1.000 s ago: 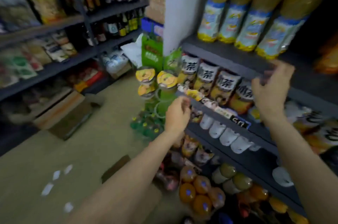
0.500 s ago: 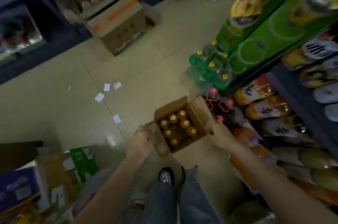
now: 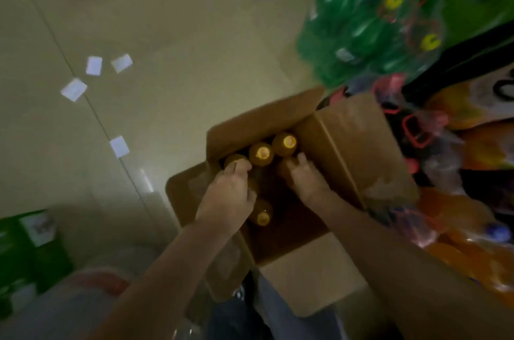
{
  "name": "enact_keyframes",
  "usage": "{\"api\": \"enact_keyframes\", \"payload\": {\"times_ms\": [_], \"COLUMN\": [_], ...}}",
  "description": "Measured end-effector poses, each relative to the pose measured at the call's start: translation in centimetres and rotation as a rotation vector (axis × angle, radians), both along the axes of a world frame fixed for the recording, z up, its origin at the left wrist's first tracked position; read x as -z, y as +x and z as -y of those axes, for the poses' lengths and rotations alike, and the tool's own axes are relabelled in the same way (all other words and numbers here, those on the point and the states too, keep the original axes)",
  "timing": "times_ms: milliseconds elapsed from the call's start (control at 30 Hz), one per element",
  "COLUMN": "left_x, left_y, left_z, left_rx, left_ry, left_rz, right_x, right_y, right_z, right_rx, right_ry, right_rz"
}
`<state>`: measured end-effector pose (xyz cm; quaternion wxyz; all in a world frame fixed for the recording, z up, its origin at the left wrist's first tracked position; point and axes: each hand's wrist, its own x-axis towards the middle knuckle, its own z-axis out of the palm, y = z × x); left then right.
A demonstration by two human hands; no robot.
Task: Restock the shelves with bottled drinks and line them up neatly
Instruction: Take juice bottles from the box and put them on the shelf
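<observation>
Holding orange-capped bottles (image 3: 261, 154), open cardboard box (image 3: 347, 134) admits both hands.

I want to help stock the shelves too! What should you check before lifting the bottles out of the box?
1. Box flaps out of the way: ok, the cardboard box stands open on the floor.
2. Left hand on a bottle: ok, its fingers curl over the top of the orange bottle at the box's left edge.
3. Right hand on a bottle: ok, it covers another bottle top, but how firm the grip is, cannot tell.
4. Neighbouring bottles upright and free: ok.
5. Caps tight: cannot tell, too blurry.
6. Room on the shelf: cannot tell, the shelf is out of view.
</observation>
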<state>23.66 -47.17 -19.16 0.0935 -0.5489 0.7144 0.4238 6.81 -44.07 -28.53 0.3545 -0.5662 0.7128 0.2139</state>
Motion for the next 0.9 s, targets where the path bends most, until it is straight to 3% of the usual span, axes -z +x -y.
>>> {"api": "enact_keyframes", "payload": {"times_ms": [100, 167, 400, 500, 567, 633, 767, 900], "left_x": [1.9, 1.5, -4.0, -5.9, -6.5, -6.2, -4.7, -3.6], "left_y": [0.4, 0.1, -2.3, -2.9, -2.3, -1.3, -0.3, -0.6], "left_z": [-0.3, -0.2, 1.1, 1.1, 1.1, 1.2, 1.5, 1.3], "left_rx": [0.011, 0.016, 0.152, -0.055, -0.250, -0.420, -0.574, -0.567], "left_ry": [-0.034, -0.019, 0.342, 0.249, 0.215, 0.198, 0.174, 0.147], "left_rz": [-0.049, -0.063, -0.143, -0.268, -0.315, -0.316, -0.308, -0.353], "right_x": [1.8, -0.3, -18.2, -21.8, -20.4, -15.7, -4.5, 0.3], "right_y": [0.3, 0.6, -2.3, -4.4, -5.1, -4.7, -2.1, 0.0], "right_z": [0.3, -0.1, 0.9, 1.8, 2.0, 1.3, -1.1, -1.6], "right_rx": [0.020, 0.040, 0.223, 0.552, 0.740, 0.648, -0.087, -0.209], "right_ry": [-0.081, -0.120, -0.335, -0.299, -0.230, -0.167, 0.117, 0.246], "right_rz": [-0.010, 0.075, 0.556, 0.913, 1.022, 0.836, 0.074, -0.228]}}
